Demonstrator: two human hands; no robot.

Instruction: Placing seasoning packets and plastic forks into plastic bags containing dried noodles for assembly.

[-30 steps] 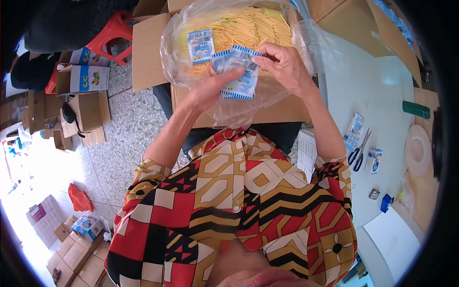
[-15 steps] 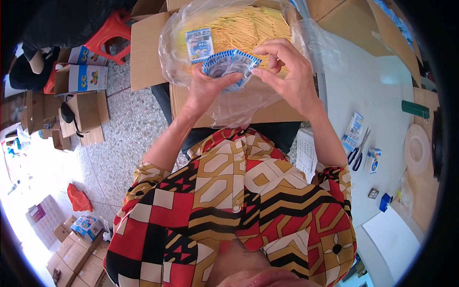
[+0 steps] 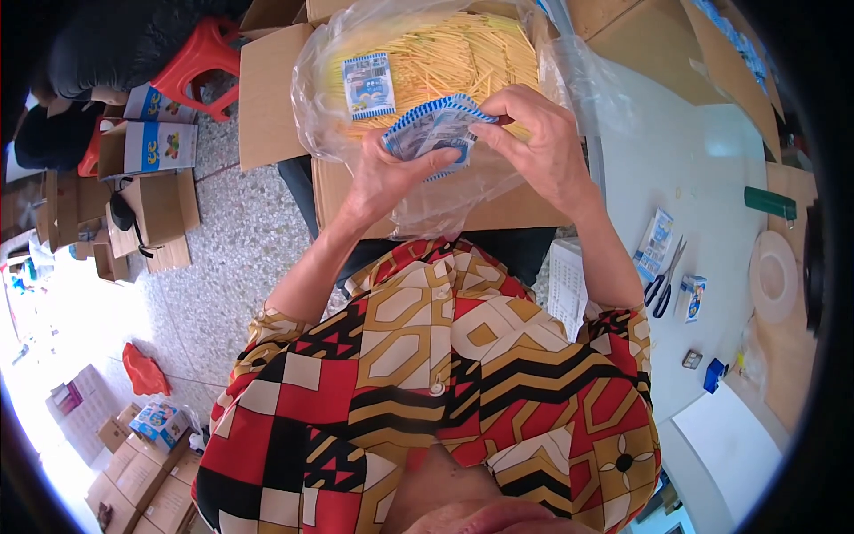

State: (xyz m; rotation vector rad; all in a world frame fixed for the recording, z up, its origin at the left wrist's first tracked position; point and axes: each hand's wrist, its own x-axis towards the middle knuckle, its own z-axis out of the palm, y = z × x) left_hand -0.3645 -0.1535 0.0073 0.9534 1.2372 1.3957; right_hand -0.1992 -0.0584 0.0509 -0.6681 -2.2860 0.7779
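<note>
My left hand [image 3: 384, 182] grips a blue and white plastic packet [image 3: 433, 133] by its left side, thumb across its front. At the packet's upper right corner, my right hand [image 3: 536, 142] pinches the striped edge between thumb and fingers. Both hands hold it over an open cardboard box [image 3: 360, 198] lined with a clear plastic bag [image 3: 313, 98]. Thin yellow sticks [image 3: 463, 52] fill the bag in a loose heap. On the heap's left part lies another flat blue and white packet [image 3: 368, 86]. The held packet's inside is mostly hidden.
On the white table [image 3: 712, 187] at right lie scissors [image 3: 665, 280], small packets [image 3: 656, 240], a green tool [image 3: 771, 204] and a tape roll [image 3: 775, 276]. A red stool [image 3: 200, 71], open cartons [image 3: 147, 209] and stacked boxes [image 3: 142, 476] stand at left. Another person's arm shows upper left.
The held packet's mouth, spread wide before, is now narrower and flatter. My right hand has moved slightly left and grips its corner more closely. The other person's arm has shifted.
</note>
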